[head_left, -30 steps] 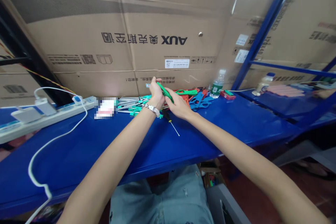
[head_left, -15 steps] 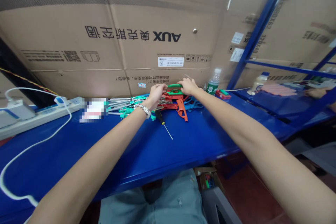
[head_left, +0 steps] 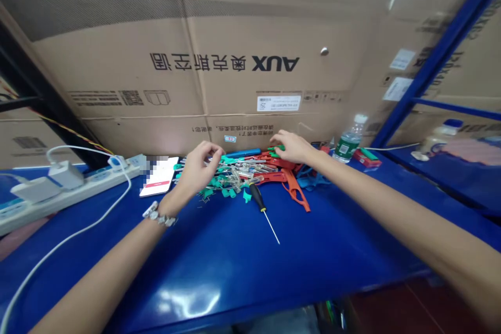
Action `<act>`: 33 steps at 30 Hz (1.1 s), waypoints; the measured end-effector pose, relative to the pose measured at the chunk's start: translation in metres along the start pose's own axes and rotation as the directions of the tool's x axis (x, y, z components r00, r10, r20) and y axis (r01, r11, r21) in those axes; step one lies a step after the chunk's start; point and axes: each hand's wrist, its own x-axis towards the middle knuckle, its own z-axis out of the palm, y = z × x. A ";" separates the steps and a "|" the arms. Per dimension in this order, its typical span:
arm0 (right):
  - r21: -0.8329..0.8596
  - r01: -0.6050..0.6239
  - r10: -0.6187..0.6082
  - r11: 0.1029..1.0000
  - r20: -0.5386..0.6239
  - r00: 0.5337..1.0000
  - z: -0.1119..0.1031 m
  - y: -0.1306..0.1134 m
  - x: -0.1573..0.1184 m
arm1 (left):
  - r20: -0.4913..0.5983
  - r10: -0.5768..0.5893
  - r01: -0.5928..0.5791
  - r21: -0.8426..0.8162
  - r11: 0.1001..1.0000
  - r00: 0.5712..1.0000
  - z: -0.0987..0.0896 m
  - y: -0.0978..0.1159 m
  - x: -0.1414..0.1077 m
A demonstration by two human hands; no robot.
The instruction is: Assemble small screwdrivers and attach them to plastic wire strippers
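Note:
My left hand, wearing a metal watch or bracelet, hovers over the left part of a pile of teal-and-metal rod pieces. Its thumb and fingertips curl close together, and anything between them is too small to make out. My right hand is closed on a green plastic piece, largely covered by the fingers. Just below it lie orange-red toy gun shells, with blue plastic pieces to their right. A black-and-yellow screwdriver lies in front of the pile, blade toward me.
A phone and a white power strip with a trailing cable lie left. At right stand a water bottle and a red box. A large cardboard panel closes off the back of the blue table.
My left hand has moved left, away from the green piece and my right hand. The right hand stays near the green piece. The view has shifted left and closer.

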 end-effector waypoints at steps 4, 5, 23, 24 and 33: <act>-0.098 0.136 -0.112 0.986 0.215 0.970 0.001 -0.047 0.044 | 0.062 0.044 -0.050 0.089 0.995 0.997 -0.021 -0.018 -0.030; -0.123 0.155 -0.120 0.980 0.258 0.959 0.003 -0.056 0.057 | 0.088 0.057 -0.066 0.096 0.993 0.994 -0.024 -0.022 -0.034; -0.325 0.230 -0.207 0.917 0.104 0.973 -0.027 -0.090 0.064 | 0.002 0.152 -0.149 0.226 0.963 0.988 -0.055 -0.043 -0.037; -0.316 0.205 -0.192 0.927 0.070 0.979 -0.032 -0.091 0.052 | -0.027 0.152 -0.143 0.218 0.965 0.988 -0.056 -0.042 -0.036; 0.650 -0.103 0.049 0.753 0.101 0.994 -0.011 -0.142 -0.058 | -0.035 -0.314 0.286 -0.329 0.900 0.949 -0.027 -0.012 -0.044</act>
